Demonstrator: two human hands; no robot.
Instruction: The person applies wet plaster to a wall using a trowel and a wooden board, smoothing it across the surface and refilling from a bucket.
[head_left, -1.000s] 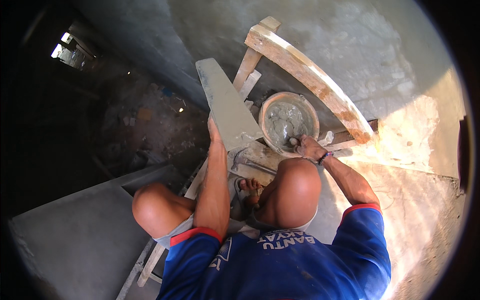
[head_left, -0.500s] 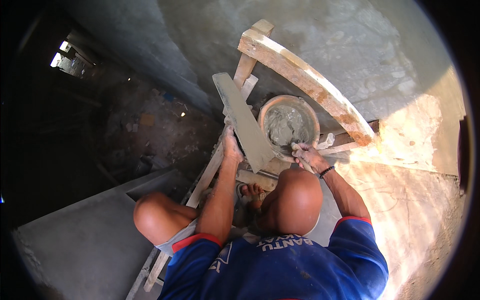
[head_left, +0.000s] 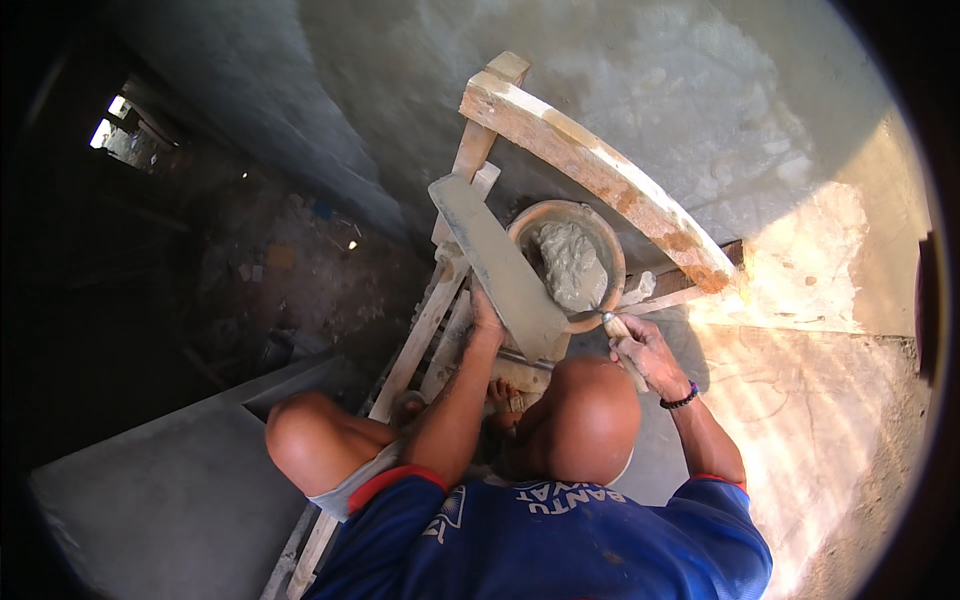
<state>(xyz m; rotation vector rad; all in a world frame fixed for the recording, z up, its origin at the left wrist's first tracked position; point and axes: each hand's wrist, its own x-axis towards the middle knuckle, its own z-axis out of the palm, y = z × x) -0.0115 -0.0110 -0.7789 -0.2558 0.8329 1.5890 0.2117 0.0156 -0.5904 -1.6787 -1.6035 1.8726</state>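
My left hand [head_left: 487,318] grips a long, flat plastering float [head_left: 500,265] from beneath. Its grey upper face is turned up and tilted, with the lower end beside the bucket [head_left: 619,262]. In my right hand [head_left: 652,358] is the wooden handle of a trowel [head_left: 623,346]. A thick lump of wet grey mortar [head_left: 570,265] sits over the bucket opening at the trowel's front, covering the blade. How much mortar lies lower in the bucket is largely hidden.
A wooden beam [head_left: 600,170] on an upright slants behind the bucket against the plastered wall [head_left: 680,90]. Timber rails [head_left: 405,355] run beneath my left arm. Left of them is a dark, lower floor with debris [head_left: 290,260]. A sunlit ledge [head_left: 780,400] lies right.
My right hand has drawn back a little toward me, lifting a heaped lump of mortar with the trowel. The float has shifted slightly down, nearer the bucket's left rim.
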